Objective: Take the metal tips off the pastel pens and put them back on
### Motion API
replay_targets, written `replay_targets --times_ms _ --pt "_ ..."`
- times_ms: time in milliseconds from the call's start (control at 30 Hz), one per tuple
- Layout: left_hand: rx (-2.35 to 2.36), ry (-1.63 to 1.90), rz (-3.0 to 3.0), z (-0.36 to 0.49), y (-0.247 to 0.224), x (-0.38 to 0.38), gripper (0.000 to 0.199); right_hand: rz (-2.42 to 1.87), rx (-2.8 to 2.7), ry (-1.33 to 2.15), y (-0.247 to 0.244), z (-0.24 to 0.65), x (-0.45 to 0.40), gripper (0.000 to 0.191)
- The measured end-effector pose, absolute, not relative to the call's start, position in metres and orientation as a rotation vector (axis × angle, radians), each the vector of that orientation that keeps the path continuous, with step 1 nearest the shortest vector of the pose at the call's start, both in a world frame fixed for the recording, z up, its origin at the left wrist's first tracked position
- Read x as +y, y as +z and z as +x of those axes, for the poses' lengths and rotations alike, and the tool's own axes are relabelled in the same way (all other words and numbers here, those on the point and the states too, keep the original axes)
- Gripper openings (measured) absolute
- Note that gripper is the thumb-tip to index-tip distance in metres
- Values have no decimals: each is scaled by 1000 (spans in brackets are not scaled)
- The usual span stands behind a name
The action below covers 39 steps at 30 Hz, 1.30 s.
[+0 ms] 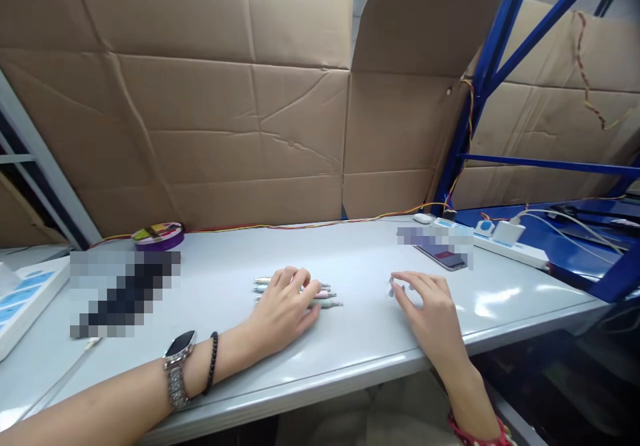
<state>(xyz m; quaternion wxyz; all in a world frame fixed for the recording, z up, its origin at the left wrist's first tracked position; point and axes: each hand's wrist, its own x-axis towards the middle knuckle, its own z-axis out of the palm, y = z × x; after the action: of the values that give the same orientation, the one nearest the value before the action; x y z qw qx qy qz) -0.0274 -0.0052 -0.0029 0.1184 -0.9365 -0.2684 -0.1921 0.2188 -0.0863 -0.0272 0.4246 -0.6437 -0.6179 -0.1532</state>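
Observation:
Several slim pastel pens (pixel 327 304) with metallic tips lie side by side on the white table (pixel 350 339). My left hand (pixel 287 306) rests over them, its fingers curled around their middles and covering much of them. To the right, my right hand (pixel 430 306) pinches a small grey piece (pixel 391 281) between thumb and index finger. A few more small grey pieces (pixel 391 293) lie on the table under those fingertips, partly hidden; their exact kind is too small to make out.
A phone (pixel 443 257) lies behind my right hand, near a white power strip (pixel 510 247) with plugged chargers. On the left are a purple tape roll (pixel 160 236), a blurred dark object (pixel 130 293) with a white cable, and another power strip (pixel 35 293). Cardboard (pixel 225 113) walls the back.

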Motion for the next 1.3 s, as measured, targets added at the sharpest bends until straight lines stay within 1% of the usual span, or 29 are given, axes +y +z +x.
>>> replay_targets --times_ms 167,367,500,733,833,933,1033,1167,1300 --pt "-869 -502 -2662 -29 -3 -5 27 -1822 -1584 -397 -30 220 -85 21" --pt "-800 -493 -2718 -28 -6 -4 21 -1913 -1596 -349 -29 220 -86 15" --pt "-705 -530 -2776 -27 -5 -4 17 -1860 -1599 -269 -29 220 -87 14" --pt "-608 -547 -3044 -26 1 -8 27 -1690 -1657 -27 -21 216 -90 12" --pt "-666 -527 -3060 -27 1 -9 29 -1697 -1667 -41 -21 216 -88 10" --pt "-713 -504 -3116 -29 0 -9 24 -1679 -1726 -66 -23 217 -86 18" --pt "-706 -502 -3164 -30 -2 -8 21 -1662 -1811 -31 -22 216 -85 18" --pt "-736 -470 -3147 -31 -2 -8 20 -1578 -1673 63 -18 209 -93 18" --pt "-752 -425 -3122 -30 -3 -9 18 -1439 -1520 279 -13 193 -107 18"
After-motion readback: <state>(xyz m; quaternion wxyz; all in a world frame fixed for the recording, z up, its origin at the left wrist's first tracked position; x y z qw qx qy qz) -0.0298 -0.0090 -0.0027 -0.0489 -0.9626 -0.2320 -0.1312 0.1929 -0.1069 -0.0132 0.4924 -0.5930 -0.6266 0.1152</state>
